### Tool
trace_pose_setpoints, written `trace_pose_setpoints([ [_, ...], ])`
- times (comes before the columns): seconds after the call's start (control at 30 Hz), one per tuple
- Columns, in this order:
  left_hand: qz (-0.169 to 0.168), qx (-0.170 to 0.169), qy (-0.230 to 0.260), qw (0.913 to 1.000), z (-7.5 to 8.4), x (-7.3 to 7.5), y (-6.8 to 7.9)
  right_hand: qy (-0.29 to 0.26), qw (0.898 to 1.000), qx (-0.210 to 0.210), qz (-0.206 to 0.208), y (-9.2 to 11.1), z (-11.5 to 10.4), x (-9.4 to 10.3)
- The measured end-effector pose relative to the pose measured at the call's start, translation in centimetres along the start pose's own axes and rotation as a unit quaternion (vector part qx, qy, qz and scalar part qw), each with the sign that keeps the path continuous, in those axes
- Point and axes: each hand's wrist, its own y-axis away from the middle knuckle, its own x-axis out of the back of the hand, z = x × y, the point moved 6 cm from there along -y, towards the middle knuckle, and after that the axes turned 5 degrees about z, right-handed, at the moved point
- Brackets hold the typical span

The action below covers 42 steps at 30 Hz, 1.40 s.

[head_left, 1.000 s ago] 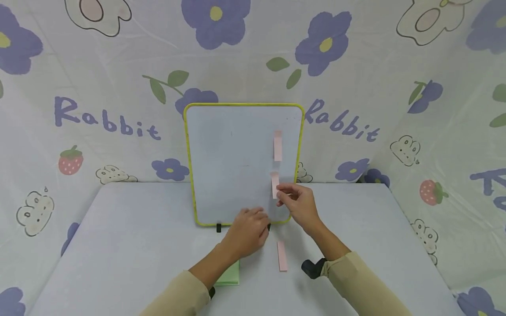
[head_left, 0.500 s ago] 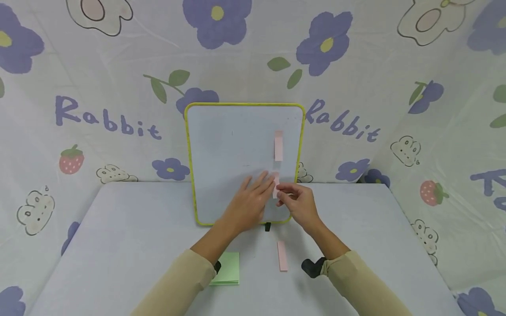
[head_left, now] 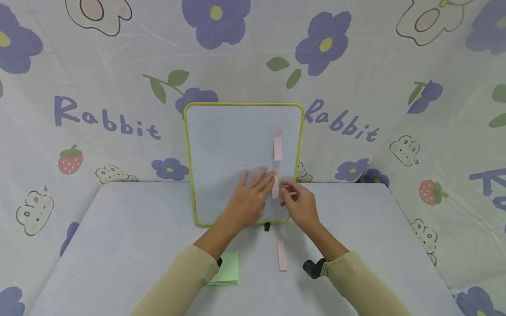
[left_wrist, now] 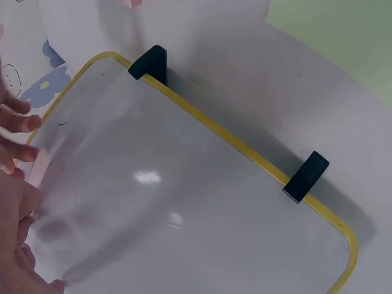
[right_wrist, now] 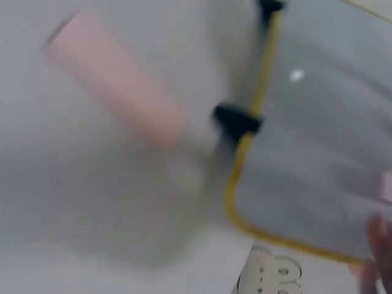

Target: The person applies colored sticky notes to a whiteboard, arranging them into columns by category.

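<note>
A yellow-framed whiteboard (head_left: 221, 149) stands upright at the back of the table. Two pink sticky-note strips are on its right side: the upper strip (head_left: 278, 147) with its lower end lifting a little, and the lower strip (head_left: 276, 188). With fingers straight and spread, my left hand (head_left: 248, 202) presses on the board, its fingertips at the top of the lower strip. My right hand (head_left: 303, 204) is just to the right of that strip, fingers loosely bent and holding nothing. In the left wrist view the lower strip (left_wrist: 40, 166) shows beyond the left hand's fingers.
A pad of pink strips (head_left: 281, 256) lies on the table before the board, also large and blurred in the right wrist view. Green sticky notes (head_left: 230, 268) lie beneath the left forearm, partly hidden. Black feet (left_wrist: 306, 177) hold up the board's lower edge. A patterned cloth (head_left: 118, 66) hangs behind.
My left hand has moved up from the board's lower edge and flattened against it at the lower strip's top. My right hand has let go of that strip and shifted slightly right.
</note>
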Motion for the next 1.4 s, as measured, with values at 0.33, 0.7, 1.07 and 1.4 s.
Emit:
trace_pose_setpoints([
  [0.33, -0.012, 0.001, -0.012, 0.9999, -0.1, -0.5, 0.1, 0.402, 0.838, 0.369, 0.025, 1.0, -1.5, -0.2],
  [0.7, -0.006, 0.006, -0.013, 0.9999, 0.0, -0.4, 0.2, 0.433, 0.816, 0.383, -0.022, 0.5, -1.1, -0.7],
  [1.07, -0.009, 0.009, -0.008, 0.9999, 0.3, -0.2, 0.2, 0.437, 0.815, 0.379, -0.026, 0.5, -1.1, -0.7],
  [1.4, -0.020, 0.010, -0.011, 0.9997, 0.7, -0.8, 0.5, 0.448, 0.810, 0.375, -0.045, 0.9, -0.8, -1.0],
])
